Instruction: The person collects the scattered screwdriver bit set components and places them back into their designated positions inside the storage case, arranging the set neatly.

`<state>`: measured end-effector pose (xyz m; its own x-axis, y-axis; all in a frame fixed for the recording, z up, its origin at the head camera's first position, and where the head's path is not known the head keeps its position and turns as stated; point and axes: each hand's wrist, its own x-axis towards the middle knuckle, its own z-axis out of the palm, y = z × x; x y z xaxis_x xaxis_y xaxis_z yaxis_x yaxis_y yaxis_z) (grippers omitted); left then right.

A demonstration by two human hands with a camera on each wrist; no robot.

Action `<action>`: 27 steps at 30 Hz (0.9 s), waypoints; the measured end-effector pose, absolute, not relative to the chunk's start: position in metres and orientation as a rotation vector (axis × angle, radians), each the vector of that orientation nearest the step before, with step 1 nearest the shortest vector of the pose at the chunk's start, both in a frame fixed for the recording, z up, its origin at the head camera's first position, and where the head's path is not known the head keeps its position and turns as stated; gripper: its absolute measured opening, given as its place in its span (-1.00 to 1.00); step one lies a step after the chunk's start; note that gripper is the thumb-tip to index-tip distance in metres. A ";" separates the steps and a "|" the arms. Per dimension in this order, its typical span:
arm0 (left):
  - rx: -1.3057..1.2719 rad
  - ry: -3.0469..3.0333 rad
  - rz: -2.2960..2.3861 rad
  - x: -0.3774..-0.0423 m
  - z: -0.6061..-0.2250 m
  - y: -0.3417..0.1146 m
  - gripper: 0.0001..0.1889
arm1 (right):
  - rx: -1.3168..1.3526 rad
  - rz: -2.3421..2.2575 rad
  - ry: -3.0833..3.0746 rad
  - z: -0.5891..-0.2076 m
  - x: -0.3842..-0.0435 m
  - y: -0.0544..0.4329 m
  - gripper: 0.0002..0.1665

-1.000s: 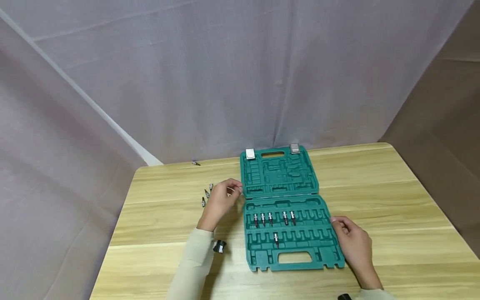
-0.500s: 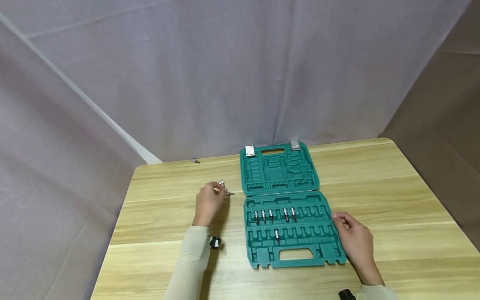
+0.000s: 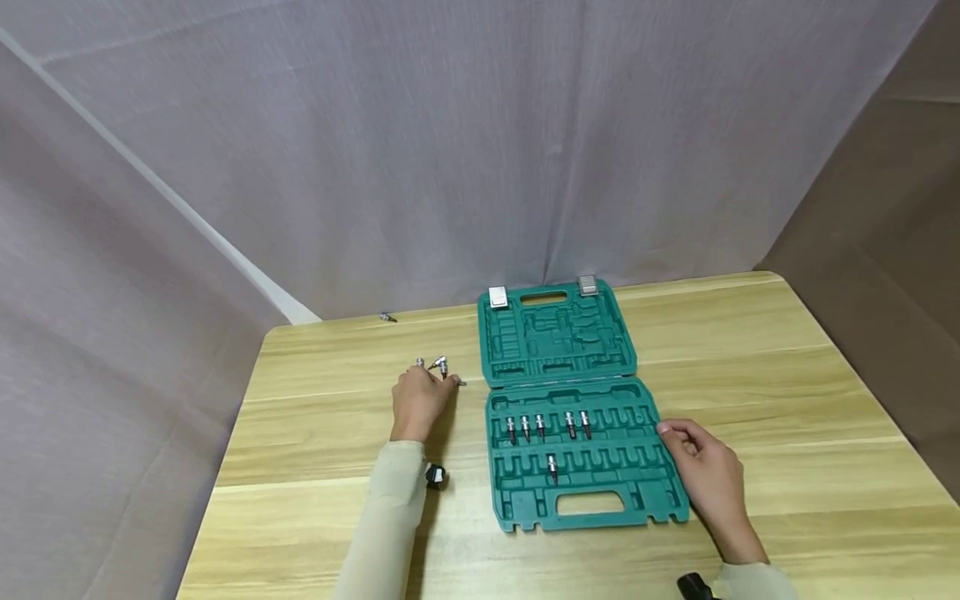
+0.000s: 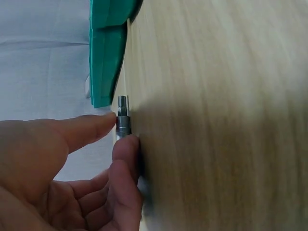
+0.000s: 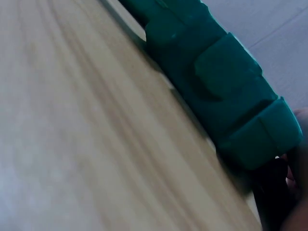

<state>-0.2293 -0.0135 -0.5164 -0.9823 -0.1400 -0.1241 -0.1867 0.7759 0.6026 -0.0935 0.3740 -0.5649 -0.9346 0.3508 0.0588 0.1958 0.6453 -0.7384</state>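
Observation:
In the head view, my left hand [image 3: 418, 402] is low over the table, left of the green socket case [image 3: 588, 483]. Its thumb and index finger pinch a bit socket [image 4: 123, 122], whose hex tip points away from the hand in the left wrist view. Just beyond the fingers are several loose bit sockets [image 3: 443, 367]. The case lies open and flat, with several bit sockets [image 3: 570, 425] in its upper row of slots and one bit socket [image 3: 552, 469] in the lower row. My right hand [image 3: 708, 483] grips the case's right edge, thumb at the rim.
One more bit socket [image 3: 387, 317] lies by the table's back edge. The case lid [image 3: 558, 333], with two metal latches, leans back toward the grey curtain [image 3: 420, 167]. A wooden table [image 3: 810, 433] carries everything.
My left hand has moved left from the case's side to the loose bit sockets, and its fingers have come together on one. The right hand has stayed at the case edge.

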 end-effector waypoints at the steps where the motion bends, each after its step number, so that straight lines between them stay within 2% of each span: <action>1: -0.269 2.881 1.001 -0.230 -0.517 -0.013 -0.31 | -0.450 1.176 -2.670 -0.565 -0.093 0.375 -0.49; 13: -0.316 2.870 1.012 -0.231 -0.510 -0.013 -0.61 | -0.474 1.356 -2.694 -0.554 -0.093 0.378 -0.42; 23: -0.308 2.853 1.052 -0.234 -0.507 -0.015 -0.68 | -0.495 1.637 -2.682 -0.545 -0.097 0.382 -0.37; 27: -0.328 2.826 1.070 -0.235 -0.506 -0.015 -0.59 | -0.467 1.811 -2.661 -0.542 -0.099 0.386 -0.37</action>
<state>-0.2348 -0.0149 -0.5064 -0.9716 -0.1640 -0.1705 -0.2358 0.7297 0.6418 -0.0986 0.3864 -0.5420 -0.9528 0.1725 -0.2497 0.2956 0.3411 -0.8923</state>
